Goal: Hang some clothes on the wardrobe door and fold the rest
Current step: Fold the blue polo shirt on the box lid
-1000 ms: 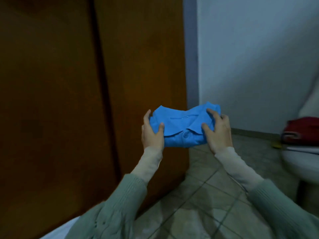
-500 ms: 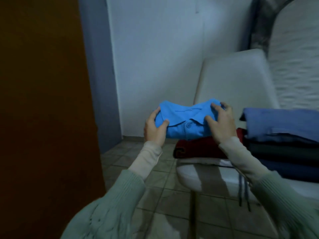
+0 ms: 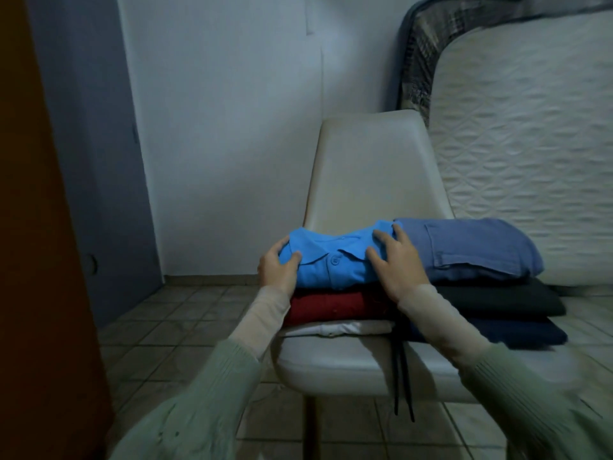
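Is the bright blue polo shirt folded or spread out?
Folded: the blue polo shirt is a compact bundle, collar up, atop the red garment.

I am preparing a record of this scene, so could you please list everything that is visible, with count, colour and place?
folded polo shirt: 1, bright blue, on top of the left pile on the chair
red garment: 1, dark red, folded under the polo shirt
white garment: 1, white, bottom of the left pile
right pile: 3 folded pieces, light blue, black, navy, on the chair beside the left pile
cords: 2, dark, hanging over the seat's front edge
chair: 1, off-white, centre
mattress: 1, white quilted, leaning behind the chair
wardrobe door: 1, brown, far left
floor: grey tiles
left hand: grips the polo shirt's left end
right hand: grips its right end
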Demonstrator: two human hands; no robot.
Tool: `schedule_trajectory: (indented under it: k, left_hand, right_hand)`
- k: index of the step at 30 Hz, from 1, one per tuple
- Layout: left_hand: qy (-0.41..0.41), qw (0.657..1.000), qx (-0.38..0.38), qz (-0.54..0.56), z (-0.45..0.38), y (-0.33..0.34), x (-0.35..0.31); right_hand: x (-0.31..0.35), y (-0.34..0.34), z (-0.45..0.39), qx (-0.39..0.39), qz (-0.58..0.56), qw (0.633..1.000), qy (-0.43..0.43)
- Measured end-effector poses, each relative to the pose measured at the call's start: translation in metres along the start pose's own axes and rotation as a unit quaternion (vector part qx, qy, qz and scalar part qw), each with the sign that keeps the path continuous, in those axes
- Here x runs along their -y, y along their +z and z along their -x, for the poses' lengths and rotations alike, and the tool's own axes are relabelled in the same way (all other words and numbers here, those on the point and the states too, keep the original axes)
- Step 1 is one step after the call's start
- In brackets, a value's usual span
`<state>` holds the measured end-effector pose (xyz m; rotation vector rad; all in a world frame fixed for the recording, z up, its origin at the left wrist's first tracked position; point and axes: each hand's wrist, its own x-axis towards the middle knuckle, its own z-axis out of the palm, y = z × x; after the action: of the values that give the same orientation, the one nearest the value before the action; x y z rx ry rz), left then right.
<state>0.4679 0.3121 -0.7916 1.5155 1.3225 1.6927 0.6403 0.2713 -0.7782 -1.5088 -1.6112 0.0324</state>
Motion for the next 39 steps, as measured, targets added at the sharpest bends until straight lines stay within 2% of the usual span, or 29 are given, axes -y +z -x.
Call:
schedule_trajectory:
  k: [5, 8, 12, 14, 16, 18, 21, 23, 34, 39]
  left_hand:
    - [-0.008, 0.999, -0.042, 0.002, -0.003, -0.003, -0.006]
    - [-0.011, 0.998, -0.048, -0.049, -0.007, -0.008, -0.006]
    - [-0.042, 0.982, 0.021, -0.181, 0.003, -0.008, 0.011]
    - [-0.038, 0.971, 0.013, -0.235, 0.007, -0.009, 0.013]
    - [-0.008, 0.958, 0.008, -0.287, 0.008, -0.010, 0.006]
    - [0.038, 0.944, 0.042, -0.325, 0.008, -0.008, -0.002]
    - [0.081, 0.916, 0.121, -0.375, 0.010, 0.002, -0.011]
    - [0.090, 0.901, 0.142, -0.400, 0.012, 0.008, -0.010]
    - [0.045, 0.904, 0.179, -0.386, 0.018, 0.006, 0.005]
    - [0.058, 0.908, 0.196, -0.365, 0.022, -0.002, 0.001]
  right_hand:
    - [0.003, -0.003, -0.004, -0.010, -0.004, 1.000, -0.007]
    - [0.006, 0.000, -0.002, 0.002, 0.025, 1.000, -0.007]
    - [0.006, 0.010, 0.010, 0.015, 0.225, 0.974, -0.015]
    - [0.009, 0.013, 0.011, -0.006, 0.280, 0.959, -0.049]
    - [0.013, 0.015, 0.006, -0.042, 0.269, 0.959, -0.083]
    - [0.019, 0.018, 0.000, -0.048, 0.250, 0.960, -0.115]
    - [0.025, 0.021, -0.002, 0.031, 0.241, 0.966, -0.090]
    - [0.022, 0.022, 0.001, 0.065, 0.235, 0.967, -0.080]
    - [-0.001, 0.044, -0.002, 0.109, 0.364, 0.917, -0.122]
    - [0.003, 0.036, 0.001, 0.112, 0.358, 0.919, -0.123]
